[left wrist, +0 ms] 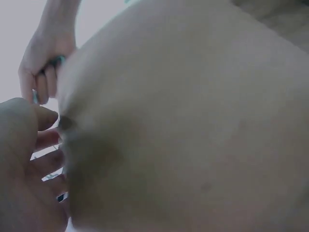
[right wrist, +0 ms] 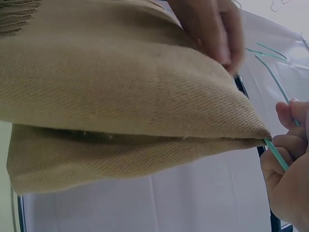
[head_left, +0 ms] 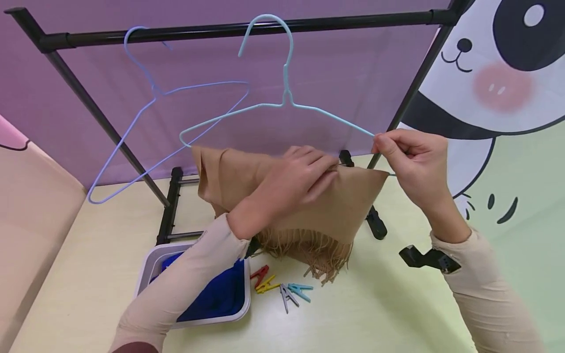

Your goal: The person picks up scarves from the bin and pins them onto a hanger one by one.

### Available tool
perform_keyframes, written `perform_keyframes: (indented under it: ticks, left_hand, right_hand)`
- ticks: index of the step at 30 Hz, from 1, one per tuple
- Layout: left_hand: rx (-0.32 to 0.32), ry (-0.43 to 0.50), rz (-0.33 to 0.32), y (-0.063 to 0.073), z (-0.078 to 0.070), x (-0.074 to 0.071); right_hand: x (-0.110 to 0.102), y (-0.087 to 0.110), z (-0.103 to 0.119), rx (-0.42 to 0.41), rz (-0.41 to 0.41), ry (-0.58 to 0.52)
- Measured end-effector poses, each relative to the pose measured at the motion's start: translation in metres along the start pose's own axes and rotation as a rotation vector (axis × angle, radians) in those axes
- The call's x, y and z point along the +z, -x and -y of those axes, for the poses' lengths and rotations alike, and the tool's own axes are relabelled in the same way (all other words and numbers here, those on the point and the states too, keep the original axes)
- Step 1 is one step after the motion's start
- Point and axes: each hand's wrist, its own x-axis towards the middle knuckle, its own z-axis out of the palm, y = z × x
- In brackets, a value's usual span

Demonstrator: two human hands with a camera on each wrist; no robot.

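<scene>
A brown fringed scarf (head_left: pixel 348 206) lies folded over the lower bar of a light-blue wire hanger (head_left: pixel 328 115). The hanger's hook rises in front of the rack's rail; whether it touches the rail I cannot tell. My left hand (head_left: pixel 295 179) pinches the scarf's top edge between thumb and fingers near the middle of the bar. At the hanger's right end, my right hand (head_left: pixel 417 159) grips the wire, its fingers (right wrist: pixel 282 150) curled round it beside the scarf's corner (right wrist: pixel 258 135). In the left wrist view the scarf (left wrist: pixel 183 121) fills most of the picture.
A purple-blue wire hanger (head_left: pixel 137 120) hangs on the black rail (head_left: pixel 198 32) at the left. Below stands a white-rimmed basin (head_left: pixel 247 294) with dark blue cloth (head_left: pixel 220 294) inside. Beside it lie clothespins: red (head_left: pixel 260 275), yellow (head_left: pixel 267 285), grey (head_left: pixel 287 295) and blue (head_left: pixel 300 290).
</scene>
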Motion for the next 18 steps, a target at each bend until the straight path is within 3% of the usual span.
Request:
perform_keyframes:
  ticks: [4,7,9,13,15,18]
  left_hand:
    - [0.025,0.023,0.073,-0.016,-0.012,0.004]
    - [0.003,0.089,0.102,-0.025,-0.018,0.008]
    - [-0.030,0.149,0.070,-0.029,-0.020,0.010]
    - [-0.068,0.206,-0.060,-0.038,-0.023,0.014]
    - [-0.067,0.171,-0.034,-0.041,-0.025,0.015]
    - [-0.049,0.120,0.063,-0.039,-0.029,0.017]
  right_hand:
    - [0.006,0.001,-0.003,0.004,0.030,0.034]
    - [0.006,0.002,-0.003,0.011,0.042,0.100]
    - [0.006,0.003,-0.004,0.019,0.043,0.125]
    - [0.004,0.002,-0.002,0.017,0.012,0.145]
    - [0.003,0.001,0.000,0.017,-0.009,0.163]
    - [0.000,0.001,0.002,0.032,-0.030,0.204]
